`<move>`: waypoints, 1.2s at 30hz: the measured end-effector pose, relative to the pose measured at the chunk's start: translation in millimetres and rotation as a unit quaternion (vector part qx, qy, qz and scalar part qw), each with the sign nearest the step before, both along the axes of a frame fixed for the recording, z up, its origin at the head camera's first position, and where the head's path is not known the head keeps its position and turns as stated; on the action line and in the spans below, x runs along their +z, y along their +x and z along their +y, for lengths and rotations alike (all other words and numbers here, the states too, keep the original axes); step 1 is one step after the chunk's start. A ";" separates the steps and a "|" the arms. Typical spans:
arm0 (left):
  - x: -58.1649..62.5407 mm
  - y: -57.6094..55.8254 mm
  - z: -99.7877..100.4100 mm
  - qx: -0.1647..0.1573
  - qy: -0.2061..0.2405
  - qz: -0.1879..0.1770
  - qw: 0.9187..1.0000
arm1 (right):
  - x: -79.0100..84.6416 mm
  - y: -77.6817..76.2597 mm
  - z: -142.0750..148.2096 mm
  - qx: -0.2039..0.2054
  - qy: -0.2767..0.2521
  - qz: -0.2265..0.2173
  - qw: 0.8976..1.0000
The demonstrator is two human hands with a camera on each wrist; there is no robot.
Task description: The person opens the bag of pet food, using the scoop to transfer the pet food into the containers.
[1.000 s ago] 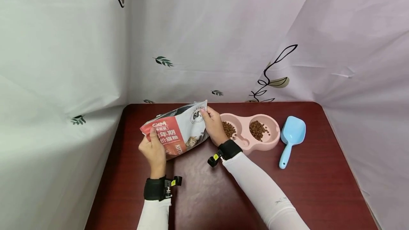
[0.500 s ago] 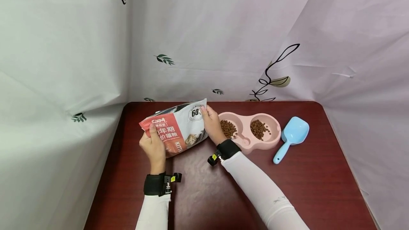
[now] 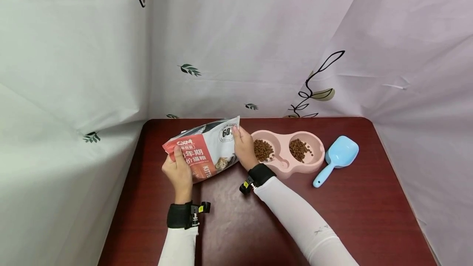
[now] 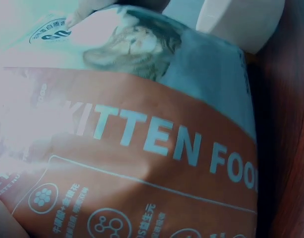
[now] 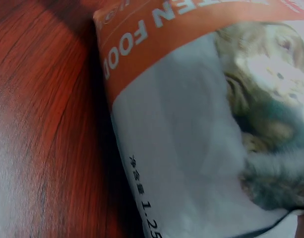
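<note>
A red and white kitten food bag [image 3: 207, 151] leans back on the table, its top edge slightly parted with the dark inside showing. My left hand [image 3: 179, 171] grips the bag's left top corner, thumb on the printed front. At the opposite top corner my right hand [image 3: 244, 147] pinches the bag, thumb near the round 60 mark. The fingers behind the bag are hidden. In the left wrist view the bag's front [image 4: 142, 134] fills most of the picture. The right wrist view shows its white lower side [image 5: 176, 139] with a cat picture.
Right of the bag sits a pink double bowl [image 3: 283, 163] with brown kibble [image 3: 298, 150] in both hollows; my right hand partly covers its left end. Farther right lies a light blue scoop [image 3: 341, 151], handle towards me. A pale cloth wall stands behind the dark red table [image 3: 369, 216].
The blue scoop has turned, its handle end swinging left and its head shifting right, with no hand on it. Both hands keep their grip on the bag, nearly still.
</note>
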State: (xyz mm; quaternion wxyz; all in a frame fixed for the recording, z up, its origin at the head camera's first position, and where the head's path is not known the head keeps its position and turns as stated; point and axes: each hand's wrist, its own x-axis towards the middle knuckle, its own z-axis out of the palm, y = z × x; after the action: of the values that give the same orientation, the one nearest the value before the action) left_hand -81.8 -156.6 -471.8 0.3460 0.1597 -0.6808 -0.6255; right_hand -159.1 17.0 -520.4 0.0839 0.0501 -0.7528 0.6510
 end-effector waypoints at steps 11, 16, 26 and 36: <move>-8.6 -15.3 -28.5 -0.056 -0.005 -0.036 0.998 | 38.0 18.3 -4.9 -0.036 0.006 0.063 0.997; 3.3 -15.7 -32.5 -0.092 -0.008 0.015 0.996 | 37.8 16.9 -6.0 -0.025 0.003 0.057 0.998; 11.8 -27.0 -25.2 -0.077 -0.042 0.029 0.996 | 18.3 5.0 -7.0 -0.028 0.002 0.067 0.997; 6.9 -36.7 -37.6 -0.067 -0.022 0.031 0.997 | 46.8 -15.9 7.4 0.012 -0.040 0.075 0.996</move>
State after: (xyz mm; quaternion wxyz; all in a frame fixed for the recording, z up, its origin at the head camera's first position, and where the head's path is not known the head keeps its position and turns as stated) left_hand -118.5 -194.2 -464.8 0.3281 0.0863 -0.6925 -0.6367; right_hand -175.0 24.4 -473.7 0.1343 0.1045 -0.7170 0.6760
